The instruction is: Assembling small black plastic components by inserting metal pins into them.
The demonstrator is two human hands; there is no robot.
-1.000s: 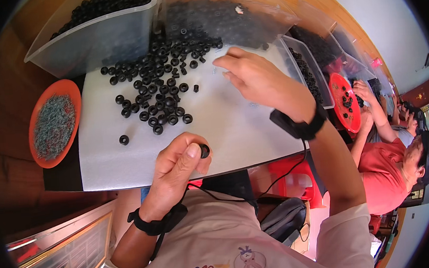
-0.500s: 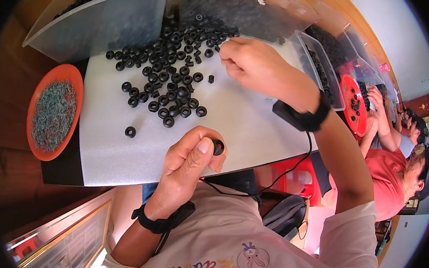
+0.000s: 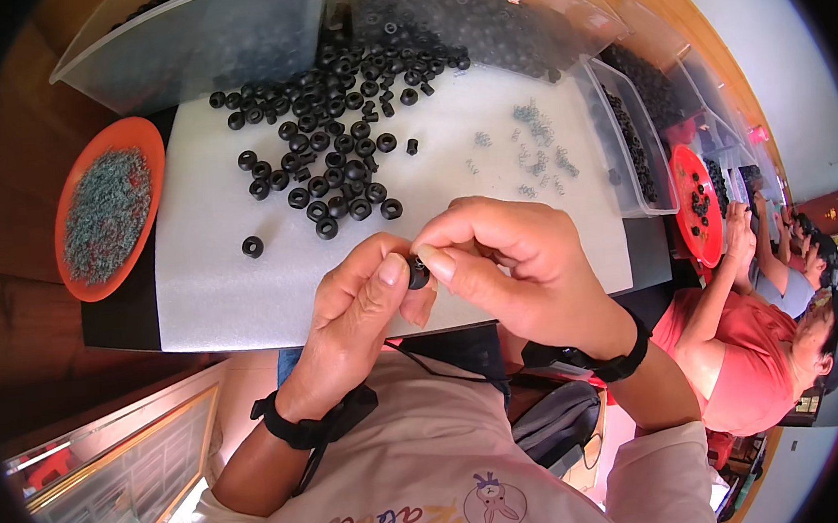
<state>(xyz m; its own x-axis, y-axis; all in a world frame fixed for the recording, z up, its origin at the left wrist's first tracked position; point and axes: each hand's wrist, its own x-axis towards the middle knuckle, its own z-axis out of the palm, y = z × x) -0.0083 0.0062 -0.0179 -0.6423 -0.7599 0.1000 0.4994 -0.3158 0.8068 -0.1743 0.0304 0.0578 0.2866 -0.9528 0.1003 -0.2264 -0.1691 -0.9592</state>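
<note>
Above the near edge of the white mat (image 3: 223, 304), my left hand (image 3: 359, 300) pinches a round black bead-like part (image 3: 418, 275) with a hole between thumb and forefinger. My right hand (image 3: 516, 264) meets it from the right, thumb and forefinger closed at the part's top. What those fingertips hold is hidden. Beyond my hands lies a heap of similar black parts (image 3: 337, 207), with small black plug-like pieces (image 3: 412, 146) among them. Small loose metal springs (image 3: 537, 141) are scattered on the mat's right side.
An orange-red plate (image 3: 153, 197) heaped with springs stands left. Clear plastic bins (image 3: 219, 47) of black parts line the far side. A clear tray (image 3: 665, 207) and a red plate (image 3: 716, 231) stand at right, near co-workers in a row (image 3: 726, 347).
My right hand has come back from the right side of the black heap to the part in my left hand. The springs its arm covered now show. My left hand has stayed nearly in place.
</note>
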